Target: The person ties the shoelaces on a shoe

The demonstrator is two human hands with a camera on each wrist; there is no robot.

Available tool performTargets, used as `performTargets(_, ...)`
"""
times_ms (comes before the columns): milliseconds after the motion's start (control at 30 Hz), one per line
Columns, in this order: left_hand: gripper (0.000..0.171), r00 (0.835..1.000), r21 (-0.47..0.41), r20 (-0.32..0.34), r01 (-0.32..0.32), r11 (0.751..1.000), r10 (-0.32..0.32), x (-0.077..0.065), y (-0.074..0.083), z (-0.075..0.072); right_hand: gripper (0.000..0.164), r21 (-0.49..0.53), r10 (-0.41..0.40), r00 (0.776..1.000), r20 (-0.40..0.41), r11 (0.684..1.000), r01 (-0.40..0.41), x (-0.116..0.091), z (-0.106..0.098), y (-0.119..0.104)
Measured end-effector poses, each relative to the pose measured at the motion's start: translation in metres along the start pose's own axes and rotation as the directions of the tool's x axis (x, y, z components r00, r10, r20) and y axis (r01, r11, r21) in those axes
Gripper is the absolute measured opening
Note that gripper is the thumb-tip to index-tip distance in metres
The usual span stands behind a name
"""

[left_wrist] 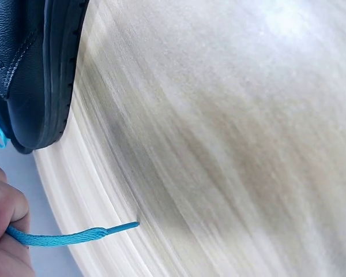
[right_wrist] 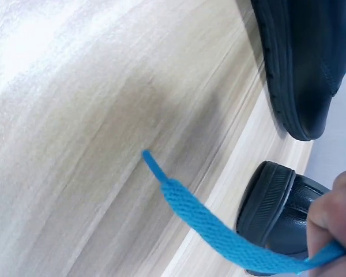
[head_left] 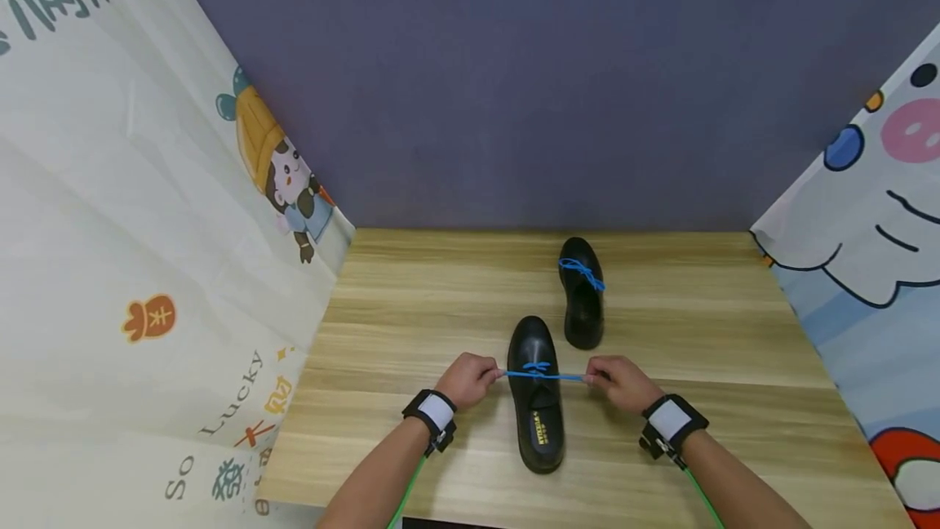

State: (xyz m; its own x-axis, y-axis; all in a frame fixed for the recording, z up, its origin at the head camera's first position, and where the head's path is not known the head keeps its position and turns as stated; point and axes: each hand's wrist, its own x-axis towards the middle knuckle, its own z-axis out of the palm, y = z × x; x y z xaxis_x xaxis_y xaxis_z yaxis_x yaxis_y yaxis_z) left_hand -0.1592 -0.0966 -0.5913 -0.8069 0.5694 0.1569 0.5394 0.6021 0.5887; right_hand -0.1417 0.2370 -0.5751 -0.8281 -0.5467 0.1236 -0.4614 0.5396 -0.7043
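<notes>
A black leather shoe (head_left: 542,431) stands on the wooden table, toe pointing away from me. Its blue shoelace (head_left: 565,377) is stretched sideways across the opening, one end to each side. My left hand (head_left: 467,380) pinches the left end between thumb and fingers. On the other side my right hand (head_left: 624,383) pinches the right end. In the left wrist view a free lace tip (left_wrist: 124,227) sticks out past the fingers. The right wrist view likewise shows a loose tail of blue lace (right_wrist: 219,236) hanging from the curled fingers.
A second black shoe (head_left: 584,317) with a tied blue lace stands farther back, slightly right. The wooden table (head_left: 441,284) meets a dark grey-blue panel (head_left: 514,88) at its back edge. Printed cloths (head_left: 147,211) hang along both sides.
</notes>
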Motion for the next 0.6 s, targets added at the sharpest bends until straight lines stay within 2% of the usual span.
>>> performTargets(300,0.028,1.0,-0.025,-0.006,0.013,1.0,-0.013,-0.003,-0.0015,0.0012,0.013,0.023,0.044,0.998,0.04,0.999,-0.045,0.0013,-0.0009,0.003)
performTargets(433,0.026,1.0,-0.075,-0.005,0.015,0.997,-0.015,-0.004,-0.0021,0.0039,0.011,0.046,0.041,0.998,0.042,0.998,-0.043,-0.0001,0.0006,0.0046)
performTargets(600,0.024,0.999,-0.163,0.03,0.045,0.986,-0.041,-0.0055,-0.0001,0.0053,0.012,0.118,0.067,0.993,0.101,0.99,-0.079,-0.0034,0.0045,0.0072)
